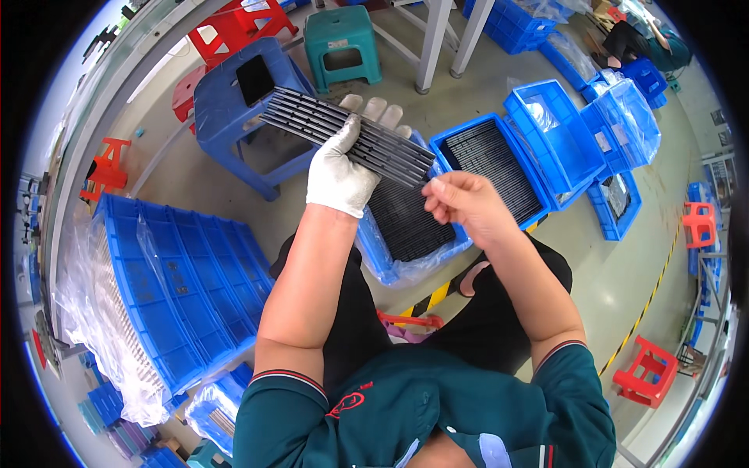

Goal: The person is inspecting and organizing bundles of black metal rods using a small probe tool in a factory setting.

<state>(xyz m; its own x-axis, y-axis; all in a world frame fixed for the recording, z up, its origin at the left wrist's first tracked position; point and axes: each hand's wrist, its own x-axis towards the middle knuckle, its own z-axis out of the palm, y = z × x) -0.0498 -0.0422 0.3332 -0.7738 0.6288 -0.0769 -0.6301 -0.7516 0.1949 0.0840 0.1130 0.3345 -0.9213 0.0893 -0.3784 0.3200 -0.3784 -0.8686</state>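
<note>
Fingers of the gloved left hand point(337, 175) wrap the middle of a dark slotted tray stack point(347, 134), whose long axis runs from upper left down to lower right. The bare right hand point(460, 204) sits just beside the stack's lower right end, fingers pressed together near its corner, above a blue crate point(406, 226) of like trays on the floor.
</note>
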